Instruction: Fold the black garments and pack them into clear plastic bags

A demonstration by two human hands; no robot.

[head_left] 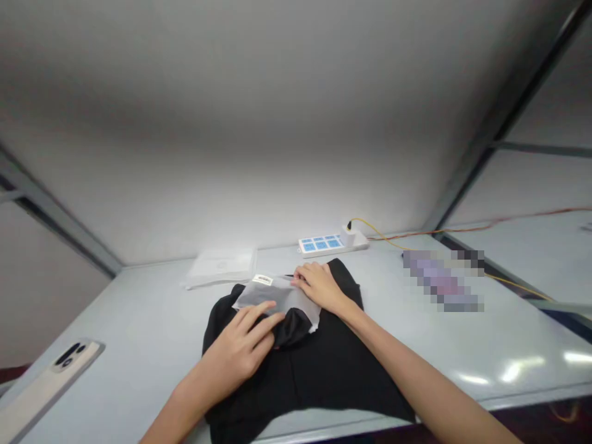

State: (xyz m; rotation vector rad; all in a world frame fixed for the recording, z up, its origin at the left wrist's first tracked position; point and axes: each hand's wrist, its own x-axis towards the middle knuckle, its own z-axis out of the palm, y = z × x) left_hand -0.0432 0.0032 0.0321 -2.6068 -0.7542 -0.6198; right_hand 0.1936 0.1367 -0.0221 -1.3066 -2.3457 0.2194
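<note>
Left hand (243, 342) (seven o'clock) and right hand (320, 287) (two) lay half-curled on translucent bag (283, 295), grip unclear. Black garment (333, 357) remained mostly outside.

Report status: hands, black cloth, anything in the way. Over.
Left hand open, right hand grip unclear; both at pale sheet. Black cloth bunched by left hand's fingertips. Power strip beyond cloth; nothing seen blocking hands.

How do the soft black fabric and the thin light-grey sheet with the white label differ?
The black fabric is dark, the grey sheet light and labelled. The black fabric spreads far wider than the grey sheet. The black fabric lies mostly beneath, the grey sheet on top. Both are creased.
</note>
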